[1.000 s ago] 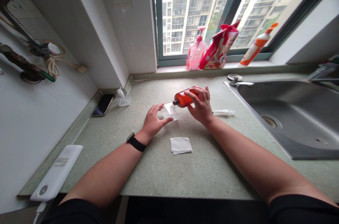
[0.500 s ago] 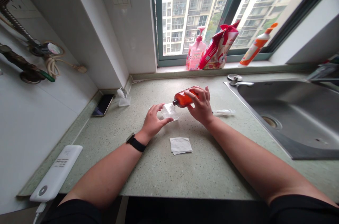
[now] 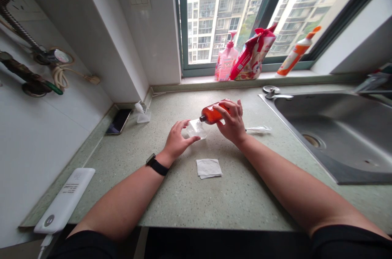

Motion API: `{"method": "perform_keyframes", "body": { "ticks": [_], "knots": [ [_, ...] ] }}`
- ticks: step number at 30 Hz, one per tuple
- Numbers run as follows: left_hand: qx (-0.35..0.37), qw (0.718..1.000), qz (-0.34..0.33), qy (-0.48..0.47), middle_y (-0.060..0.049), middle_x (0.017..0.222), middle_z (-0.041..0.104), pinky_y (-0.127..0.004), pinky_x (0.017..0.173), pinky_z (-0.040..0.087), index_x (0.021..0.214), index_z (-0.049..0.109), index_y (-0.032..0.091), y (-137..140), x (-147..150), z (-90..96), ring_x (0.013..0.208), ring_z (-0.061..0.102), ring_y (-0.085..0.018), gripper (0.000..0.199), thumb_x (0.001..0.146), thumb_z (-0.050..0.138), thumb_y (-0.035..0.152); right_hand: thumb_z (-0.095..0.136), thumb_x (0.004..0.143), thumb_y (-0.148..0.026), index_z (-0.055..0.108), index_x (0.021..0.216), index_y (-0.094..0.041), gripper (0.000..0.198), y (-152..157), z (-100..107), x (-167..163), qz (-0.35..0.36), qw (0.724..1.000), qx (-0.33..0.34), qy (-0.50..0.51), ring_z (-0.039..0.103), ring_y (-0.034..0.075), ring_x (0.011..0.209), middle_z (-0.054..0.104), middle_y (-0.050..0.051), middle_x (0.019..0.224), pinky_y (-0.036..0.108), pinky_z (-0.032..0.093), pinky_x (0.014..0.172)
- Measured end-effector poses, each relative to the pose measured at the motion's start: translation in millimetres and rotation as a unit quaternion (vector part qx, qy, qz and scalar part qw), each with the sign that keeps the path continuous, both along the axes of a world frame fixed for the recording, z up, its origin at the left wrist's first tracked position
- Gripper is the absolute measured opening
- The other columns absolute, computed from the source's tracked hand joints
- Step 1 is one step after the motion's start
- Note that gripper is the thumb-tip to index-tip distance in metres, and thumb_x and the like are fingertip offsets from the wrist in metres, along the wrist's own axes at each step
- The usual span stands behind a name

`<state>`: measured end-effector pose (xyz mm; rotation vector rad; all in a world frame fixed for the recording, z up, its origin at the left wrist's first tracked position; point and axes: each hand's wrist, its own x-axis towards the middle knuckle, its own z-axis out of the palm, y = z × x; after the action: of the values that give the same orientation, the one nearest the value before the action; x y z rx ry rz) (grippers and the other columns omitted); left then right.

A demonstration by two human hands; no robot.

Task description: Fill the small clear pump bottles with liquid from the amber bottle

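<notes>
Near the middle of the counter, my left hand (image 3: 178, 139) grips a small clear plastic container (image 3: 197, 129) between thumb and fingers. My right hand (image 3: 232, 122) is wrapped round an orange-red see-through bottle (image 3: 212, 113), tipped on its side. The bottle's dark neck points left, right at the container's rim, and no cap shows on it. Whether liquid is flowing is too small to tell. A folded white tissue (image 3: 209, 168) lies on the counter in front of my hands. Just right of my right hand rests a thin item in clear wrapping (image 3: 259, 129).
A steel sink (image 3: 329, 175) is set in at the right. Along the left lie a phone (image 3: 119, 121), a small clear box with a white pump top (image 3: 143, 114) and a white power bank (image 3: 65, 200). A pink pump bottle (image 3: 226, 63), a red bag (image 3: 253, 56) and an orange-white bottle (image 3: 294, 58) line the windowsill.
</notes>
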<state>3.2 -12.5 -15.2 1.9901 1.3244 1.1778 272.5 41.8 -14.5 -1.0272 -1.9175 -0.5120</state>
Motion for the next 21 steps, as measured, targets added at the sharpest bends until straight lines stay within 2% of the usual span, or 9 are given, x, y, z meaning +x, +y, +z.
{"method": "perform_keyframes", "body": {
  "ticks": [21],
  "knots": [
    [-0.001,1.000,-0.001,-0.005,-0.011,0.129,0.071,-0.051,0.104,0.057,0.138,0.066,0.023,0.6,0.5,-0.6,0.115,0.072,-0.031,0.072,0.078,0.098,0.046,0.069,0.088,-0.010,0.052,0.149,-0.037,0.069,-1.0,0.3,-1.1,-0.006,1.000,0.003,0.001,0.053,0.033,0.144,0.059,0.008,0.140,0.069,0.024,0.134]
  ]
}}
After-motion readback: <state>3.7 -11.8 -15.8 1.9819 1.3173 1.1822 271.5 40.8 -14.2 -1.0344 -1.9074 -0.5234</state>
